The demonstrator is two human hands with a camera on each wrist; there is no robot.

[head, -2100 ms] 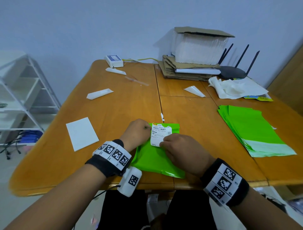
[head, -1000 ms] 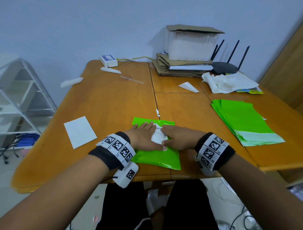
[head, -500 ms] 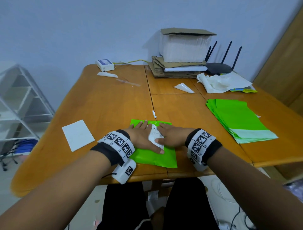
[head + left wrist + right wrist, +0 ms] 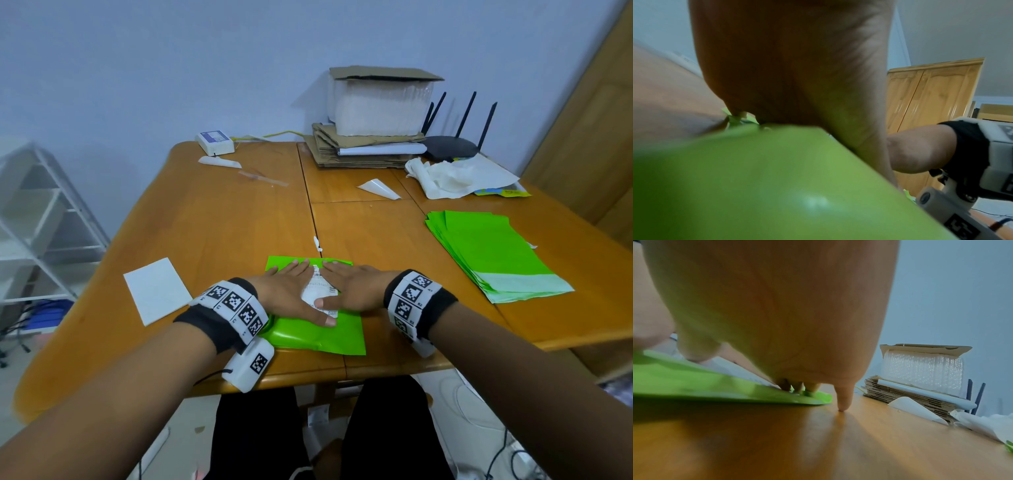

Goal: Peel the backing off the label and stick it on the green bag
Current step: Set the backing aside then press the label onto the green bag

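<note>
Pressing my palms on glossy, smooth plastic green bag (image 4: 310, 337); white paper label (image 4: 317, 291) looking matt. Wooden table (image 4: 222, 222) shining, varnished. Cardboard (image 4: 359, 154) looking rough, dull.

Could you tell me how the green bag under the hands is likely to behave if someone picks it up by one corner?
The green bag would probably droop: it is thin film, bulging and creased at its near-left edge. It looks light, lying nearly flat on the table. Its glossy sheen suggests it may slide easily once the left hand and right hand lift off.
</note>
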